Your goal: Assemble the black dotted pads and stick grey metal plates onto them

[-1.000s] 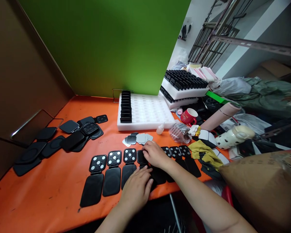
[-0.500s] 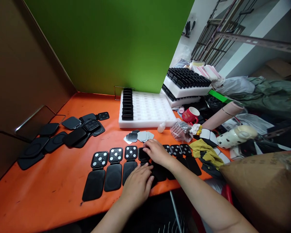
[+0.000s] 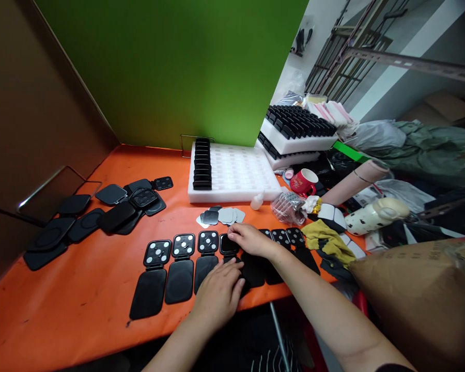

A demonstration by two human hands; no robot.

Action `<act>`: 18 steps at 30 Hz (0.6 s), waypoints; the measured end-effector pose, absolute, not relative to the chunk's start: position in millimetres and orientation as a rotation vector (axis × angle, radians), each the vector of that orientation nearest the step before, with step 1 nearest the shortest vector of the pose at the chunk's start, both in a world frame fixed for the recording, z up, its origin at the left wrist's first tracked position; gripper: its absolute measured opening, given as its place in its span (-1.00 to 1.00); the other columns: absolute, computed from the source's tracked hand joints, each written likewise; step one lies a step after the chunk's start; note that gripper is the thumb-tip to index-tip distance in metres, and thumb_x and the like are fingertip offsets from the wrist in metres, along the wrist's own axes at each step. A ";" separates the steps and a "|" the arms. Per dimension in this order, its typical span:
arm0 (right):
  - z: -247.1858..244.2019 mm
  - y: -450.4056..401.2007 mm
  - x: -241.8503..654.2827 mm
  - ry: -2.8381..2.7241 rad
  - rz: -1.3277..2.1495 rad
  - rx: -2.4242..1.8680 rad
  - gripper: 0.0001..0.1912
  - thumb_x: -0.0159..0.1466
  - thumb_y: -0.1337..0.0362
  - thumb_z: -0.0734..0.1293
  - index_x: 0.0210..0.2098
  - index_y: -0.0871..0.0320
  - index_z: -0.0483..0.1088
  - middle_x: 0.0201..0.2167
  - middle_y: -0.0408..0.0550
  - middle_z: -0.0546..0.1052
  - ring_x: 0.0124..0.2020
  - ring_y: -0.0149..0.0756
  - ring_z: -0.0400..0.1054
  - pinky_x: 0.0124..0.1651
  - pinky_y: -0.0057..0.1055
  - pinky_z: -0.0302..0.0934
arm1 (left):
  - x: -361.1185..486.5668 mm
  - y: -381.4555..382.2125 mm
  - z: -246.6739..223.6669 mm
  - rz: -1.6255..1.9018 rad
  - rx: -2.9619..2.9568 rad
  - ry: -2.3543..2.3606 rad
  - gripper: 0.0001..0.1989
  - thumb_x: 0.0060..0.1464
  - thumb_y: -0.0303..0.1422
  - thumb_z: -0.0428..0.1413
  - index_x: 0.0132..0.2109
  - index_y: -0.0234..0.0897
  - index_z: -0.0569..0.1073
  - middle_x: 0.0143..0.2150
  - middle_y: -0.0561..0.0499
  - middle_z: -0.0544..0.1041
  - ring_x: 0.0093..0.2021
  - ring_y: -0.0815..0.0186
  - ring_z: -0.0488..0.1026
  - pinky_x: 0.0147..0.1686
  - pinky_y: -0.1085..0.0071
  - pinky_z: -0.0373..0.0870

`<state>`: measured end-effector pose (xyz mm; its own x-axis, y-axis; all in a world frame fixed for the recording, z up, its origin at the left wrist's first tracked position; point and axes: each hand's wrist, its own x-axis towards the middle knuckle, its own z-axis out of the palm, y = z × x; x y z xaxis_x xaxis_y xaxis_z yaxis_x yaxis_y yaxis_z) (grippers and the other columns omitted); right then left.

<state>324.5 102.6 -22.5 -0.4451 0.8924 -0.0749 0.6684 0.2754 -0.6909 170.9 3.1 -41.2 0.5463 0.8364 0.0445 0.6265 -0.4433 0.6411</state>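
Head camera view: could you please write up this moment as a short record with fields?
surface: orange table against a green panel
left hand: flat on the lower flap of a black folding case in the front row
right hand: fingertips on the upper half of that same case
row: three opened cases to the left show white dots
behind row: small pile of silver plates
far left: loose heap of black cases
back: white foam tray, one column filled with black parts
right: red mug, yellow cloth
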 end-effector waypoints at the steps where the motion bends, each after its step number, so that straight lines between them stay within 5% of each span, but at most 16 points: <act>1: -22.8 101.5 324.5 -2.212 0.950 -1.429 -0.87 0.26 0.32 0.18 -0.38 0.16 0.33 -0.41 -0.15 0.43 -0.35 -0.40 0.28 -0.30 -0.49 0.11 | 170.9 3.0 -41.1 0.482 2.213 1.176 -0.76 0.17 -0.33 -0.14 -0.11 -0.15 0.38 0.06 0.07 0.44 0.14 0.23 0.26 0.15 0.09 0.16; 18: -19.8 94.6 319.3 -2.202 0.761 -1.442 -0.84 0.28 0.32 0.16 -0.40 0.17 0.31 -0.41 -0.12 0.42 -0.32 -0.36 0.26 -0.22 -0.44 0.10 | 172.0 4.3 -40.6 0.503 2.197 1.184 -0.76 0.17 -0.33 -0.13 -0.10 -0.16 0.38 0.04 0.06 0.46 0.13 0.25 0.28 0.15 0.13 0.16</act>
<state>319.3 94.6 -19.8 -0.3884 0.9209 0.0334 0.7038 0.3198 -0.6344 172.0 4.3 -40.6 0.5330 0.8446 0.0506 0.6228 -0.4321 0.6523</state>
